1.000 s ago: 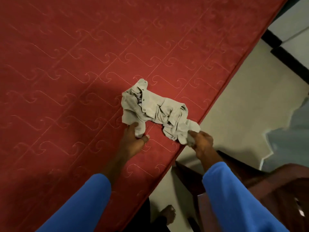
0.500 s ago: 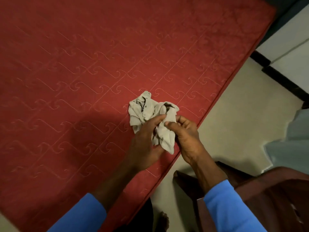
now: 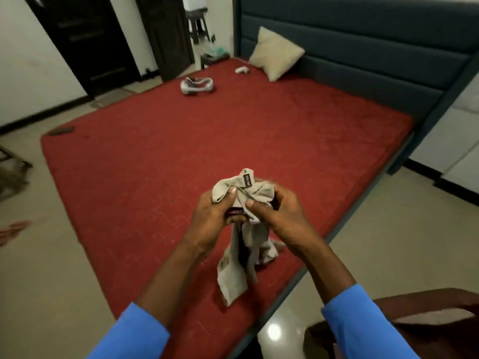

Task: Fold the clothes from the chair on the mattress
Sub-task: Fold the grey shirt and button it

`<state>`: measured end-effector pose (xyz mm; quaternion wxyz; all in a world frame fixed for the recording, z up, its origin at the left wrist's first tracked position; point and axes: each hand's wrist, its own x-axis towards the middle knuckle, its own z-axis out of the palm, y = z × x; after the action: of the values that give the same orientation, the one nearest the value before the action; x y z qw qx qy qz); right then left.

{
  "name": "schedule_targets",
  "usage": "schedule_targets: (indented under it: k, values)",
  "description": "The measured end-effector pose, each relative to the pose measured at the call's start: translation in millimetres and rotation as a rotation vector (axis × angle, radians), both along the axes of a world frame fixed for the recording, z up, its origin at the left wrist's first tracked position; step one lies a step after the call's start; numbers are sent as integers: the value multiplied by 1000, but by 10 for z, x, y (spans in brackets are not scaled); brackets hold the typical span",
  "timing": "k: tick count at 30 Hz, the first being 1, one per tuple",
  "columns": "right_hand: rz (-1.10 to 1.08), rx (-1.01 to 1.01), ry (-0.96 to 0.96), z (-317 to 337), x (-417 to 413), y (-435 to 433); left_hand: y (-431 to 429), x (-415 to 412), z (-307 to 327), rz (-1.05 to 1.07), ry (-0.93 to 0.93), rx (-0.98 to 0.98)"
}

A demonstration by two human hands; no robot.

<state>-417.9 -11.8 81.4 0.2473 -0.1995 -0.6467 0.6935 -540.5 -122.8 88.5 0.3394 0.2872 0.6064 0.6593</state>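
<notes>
Above the red mattress (image 3: 181,156), your left hand (image 3: 212,216) and right hand (image 3: 274,211) pinch the bunched beige garment (image 3: 243,244), which looks light and limp, so regrip it at opposite edges.

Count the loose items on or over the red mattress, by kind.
Beige garment: 1
Beige pillow: 1
Grey-white band-shaped object: 1
Small white object, too small to identify: 1
Dark flat object at the mattress corner: 1
Total: 5
</notes>
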Motion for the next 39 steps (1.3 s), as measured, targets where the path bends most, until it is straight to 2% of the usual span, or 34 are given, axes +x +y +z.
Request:
schedule_targets:
  k: [3,8,11,14,16,18,23,25,28,30,33,34,36,39]
  values:
    - [-40,72,75,274,91,-161,-300,-28,378,48,26,29]
    - [-168,100,134,696,129,-323,-605,-276,855,245,38,112]
    - [-263,131,198,926,126,-340,-728,-510,989,323,161,155]
    - [-309,264,180,1139,124,-329,-860,-738,1074,354,358,159]
    - [-331,396,120,1220,95,-310,-957,-896,1125,312,493,154]
    - [-324,522,53,1264,40,-311,-1094,-1049,1172,235,551,168]
    - [-323,669,-95,1237,-105,-298,-1431,-1417,1344,-33,692,136]
    - [-363,724,-133,1193,-132,-251,-1534,-1577,1427,-146,693,43]
    - [-422,769,-192,1162,-106,-188,-1686,-1830,1525,-336,720,-230]
    - [-438,760,-233,1146,-42,-167,-1724,-2016,1508,-403,923,-420]
    - [-388,807,-324,1150,59,-158,-1707,-2285,1408,-188,1314,-580]
    - [-359,888,-387,1160,83,-161,-1704,-2362,1353,-100,1352,-569]
    - [-308,1163,-565,1186,128,-180,-1720,-2465,1257,17,1295,-496]
    - [-298,1603,-733,1182,232,-163,-1736,-2513,1183,-29,1319,-454]
